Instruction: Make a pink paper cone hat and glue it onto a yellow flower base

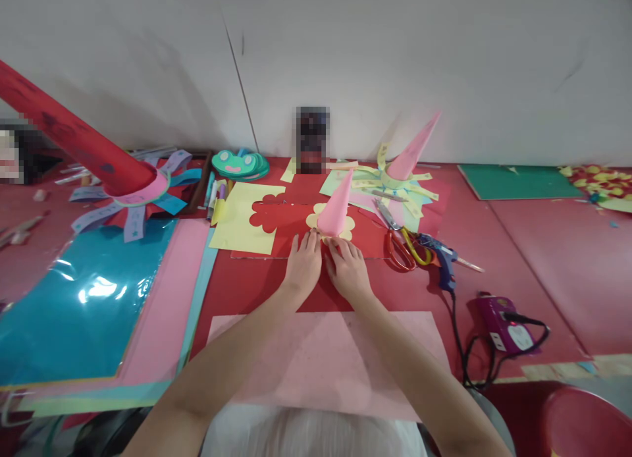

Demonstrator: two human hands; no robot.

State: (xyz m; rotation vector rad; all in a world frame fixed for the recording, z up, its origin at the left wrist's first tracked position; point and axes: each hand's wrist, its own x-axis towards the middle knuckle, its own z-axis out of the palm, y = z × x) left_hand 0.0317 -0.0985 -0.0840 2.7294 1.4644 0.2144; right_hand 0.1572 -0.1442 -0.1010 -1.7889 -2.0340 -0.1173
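A pink paper cone (334,208) stands upright, tilted slightly right, on a pale yellow paper flower (348,229) with a scalloped edge. My left hand (303,265) is at the flower's near left edge, its index finger closed on the rim close to the cone's base. From the near right, my right hand (347,266) grips the same edge with bent fingers. Both thumbs are partly hidden. Beneath the flower lies a red sheet (296,236), with a yellow sheet (241,223) overlapping to its left.
Scissors (395,230), a blue glue gun (444,259) and a purple power box (508,325) with a cable lie right. Another pink cone (415,147) stands behind. At left are a red tube (83,137), markers (216,200) and blue film (89,292). Pink paper (320,358) lies near me.
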